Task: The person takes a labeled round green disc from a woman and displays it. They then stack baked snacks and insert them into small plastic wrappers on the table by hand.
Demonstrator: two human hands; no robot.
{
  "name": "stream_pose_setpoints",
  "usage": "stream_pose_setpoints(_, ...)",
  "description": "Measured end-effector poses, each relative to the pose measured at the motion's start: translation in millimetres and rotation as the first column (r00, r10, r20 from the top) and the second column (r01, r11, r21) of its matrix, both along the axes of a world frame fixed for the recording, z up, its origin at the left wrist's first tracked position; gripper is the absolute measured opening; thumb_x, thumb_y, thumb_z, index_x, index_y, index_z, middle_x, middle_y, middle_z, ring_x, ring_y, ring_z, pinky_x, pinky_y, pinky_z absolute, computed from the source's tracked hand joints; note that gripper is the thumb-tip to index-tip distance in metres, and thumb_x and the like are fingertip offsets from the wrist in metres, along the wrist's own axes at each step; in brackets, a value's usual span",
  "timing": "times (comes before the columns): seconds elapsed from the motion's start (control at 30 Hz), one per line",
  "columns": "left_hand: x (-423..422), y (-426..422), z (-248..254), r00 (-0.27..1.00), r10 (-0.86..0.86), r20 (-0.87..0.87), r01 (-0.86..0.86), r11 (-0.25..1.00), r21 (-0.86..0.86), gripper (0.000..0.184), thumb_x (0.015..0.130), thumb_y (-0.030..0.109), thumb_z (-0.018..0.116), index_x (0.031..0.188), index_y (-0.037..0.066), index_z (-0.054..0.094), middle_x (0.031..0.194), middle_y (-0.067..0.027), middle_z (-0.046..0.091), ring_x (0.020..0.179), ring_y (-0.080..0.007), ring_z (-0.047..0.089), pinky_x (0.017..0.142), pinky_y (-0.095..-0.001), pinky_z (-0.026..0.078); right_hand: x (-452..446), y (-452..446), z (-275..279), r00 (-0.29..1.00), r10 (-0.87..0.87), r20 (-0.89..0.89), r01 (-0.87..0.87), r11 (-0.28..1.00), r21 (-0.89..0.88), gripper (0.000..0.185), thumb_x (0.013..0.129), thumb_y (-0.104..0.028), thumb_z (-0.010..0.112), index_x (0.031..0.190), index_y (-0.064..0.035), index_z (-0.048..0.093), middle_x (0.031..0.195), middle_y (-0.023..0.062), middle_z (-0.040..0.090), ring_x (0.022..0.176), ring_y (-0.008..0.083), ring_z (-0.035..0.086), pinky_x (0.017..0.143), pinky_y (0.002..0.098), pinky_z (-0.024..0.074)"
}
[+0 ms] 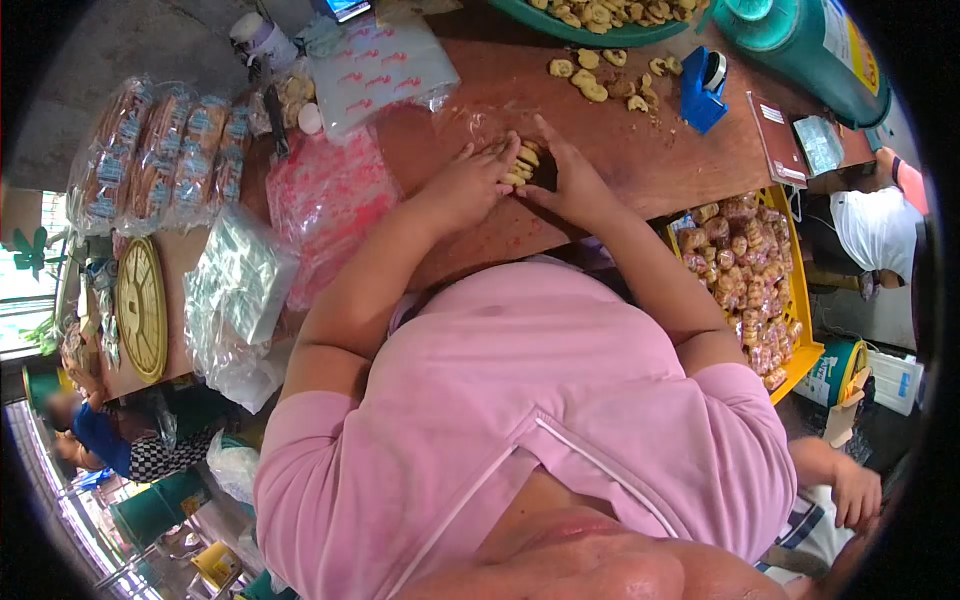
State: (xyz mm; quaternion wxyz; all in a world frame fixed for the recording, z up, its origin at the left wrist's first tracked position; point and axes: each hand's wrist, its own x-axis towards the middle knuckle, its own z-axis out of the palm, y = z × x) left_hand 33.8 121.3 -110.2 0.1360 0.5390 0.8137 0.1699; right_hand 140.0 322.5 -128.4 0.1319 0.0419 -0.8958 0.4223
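A short row of small, round, yellowish biscuits [523, 165] lies between my two hands on the brown tabletop. My left hand [468, 188] presses against the row's left side, fingers bent together over its edge. Around the right side is my right hand [572, 182], its thumb at the near end and its index finger stretched toward the far end. Both hands grip the row between them. Clear plastic film [490, 122] appears just beyond the fingers. Loose biscuits [592, 85] and crumbs are scattered farther back.
A green basin [600, 38] of biscuits stands at the back, near a blue tape dispenser [704, 90]. Plastic bags [380, 78] and red-printed plastic [330, 205] lie left, beside bagged bread packs [165, 155]. A yellow crate [798, 300] of wrapped packs sits right. Other people are nearby.
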Motion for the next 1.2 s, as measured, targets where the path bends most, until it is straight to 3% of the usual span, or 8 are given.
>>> stream_pose_setpoints(0.17,-0.9,-1.1,-13.3,0.998,-0.033,-0.054,0.035,0.999,0.041,0.072,0.103,0.019,0.055,0.162,0.000,0.018,0.167,-0.0239,0.026,0.154,-0.0359,0.030,0.125,-0.0521,0.026,0.7,3.8,0.9,0.999,0.033,0.002,-0.033,0.975,0.218,0.094,0.084,-0.019,0.082,0.162,-0.0063,0.030,0.143,0.0222,0.058,0.131,0.0395,0.055,0.111,0.0447,0.0427)
stream_pose_setpoints(0.27,-7.4,-3.9,-19.0,0.993,-0.076,-0.090,0.083,0.993,0.087,0.075,0.102,0.015,0.055,0.164,0.003,0.014,0.168,-0.0213,0.023,0.151,-0.0393,0.034,0.124,-0.0570,0.027,2.9,16.2,5.3,0.988,0.123,0.095,-0.119,0.992,-0.053,0.074,0.092,-0.014,0.073,0.158,-0.0093,0.041,0.134,0.0228,0.064,0.121,0.0368,0.063,0.105,0.0413,0.0465)
stream_pose_setpoints(0.47,-2.0,-0.1,-14.4,0.996,-0.084,-0.023,0.086,0.986,0.139,0.076,0.101,0.011,0.055,0.165,0.007,0.013,0.170,-0.0194,0.019,0.151,-0.0385,0.033,0.124,-0.0555,0.028,2.2,13.3,6.1,0.995,-0.007,0.104,0.013,0.998,-0.061,0.045,0.098,-0.015,0.063,0.143,-0.0090,0.060,0.114,0.0278,0.069,0.104,0.0430,0.069,0.092,0.0447,0.0533)
stream_pose_setpoints(0.6,-7.0,1.0,-24.5,0.996,-0.076,-0.045,0.082,0.986,0.143,0.082,0.098,0.010,0.060,0.165,0.010,0.014,0.170,-0.0196,0.017,0.153,-0.0371,0.031,0.125,-0.0519,0.029,1.6,11.7,6.0,0.995,-0.018,0.103,0.021,0.999,-0.029,0.048,0.097,-0.021,0.069,0.142,-0.0085,0.060,0.116,0.0263,0.070,0.104,0.0405,0.070,0.092,0.0438,0.0539)
stream_pose_setpoints(0.7,-3.0,2.3,-9.7,0.999,-0.014,-0.048,0.024,0.976,0.217,0.069,0.095,0.018,0.067,0.157,0.009,0.039,0.165,-0.0181,0.033,0.148,-0.0378,0.039,0.121,-0.0490,0.035,1.6,6.3,7.8,0.999,-0.031,0.015,0.032,0.998,-0.058,0.050,0.094,-0.025,0.073,0.140,-0.0074,0.062,0.116,0.0243,0.071,0.103,0.0383,0.071,0.091,0.0433,0.0545)
stream_pose_setpoints(0.9,-6.9,-11.8,-13.4,0.992,0.024,-0.125,0.025,0.925,0.379,0.036,0.085,0.017,0.078,0.119,0.007,0.068,0.118,-0.0114,0.066,0.113,-0.0317,0.063,0.093,-0.0472,0.051,-1.4,-4.8,16.3,0.994,-0.098,0.037,0.101,0.990,-0.099,0.046,0.091,-0.028,0.077,0.130,-0.0050,0.067,0.115,0.0227,0.072,0.104,0.0388,0.071,0.091,0.0438,0.0553)
stream_pose_setpoints(1.1,16.7,-25.5,6.0,0.878,0.280,0.389,-0.400,0.875,0.273,0.023,0.090,0.017,0.076,0.106,0.004,0.068,0.109,-0.0155,0.067,0.104,-0.0346,0.066,0.093,-0.0420,0.053,-5.0,-2.0,2.8,0.989,-0.139,0.042,0.138,0.990,0.009,0.046,0.089,-0.032,0.078,0.125,-0.0046,0.069,0.114,0.0236,0.072,0.106,0.0409,0.069,0.092,0.0464,0.0548)
stream_pose_setpoints(1.2,10.7,-29.5,-5.8,0.992,0.102,0.078,-0.127,0.860,0.494,0.020,0.089,0.011,0.073,0.106,0.003,0.067,0.108,-0.0139,0.067,0.100,-0.0347,0.067,0.087,-0.0426,0.054,-3.1,-3.6,7.5,0.989,-0.139,0.042,0.139,0.990,0.009,0.048,0.089,-0.033,0.078,0.126,-0.0038,0.068,0.115,0.0234,0.071,0.107,0.0404,0.069,0.094,0.0463,0.0545)
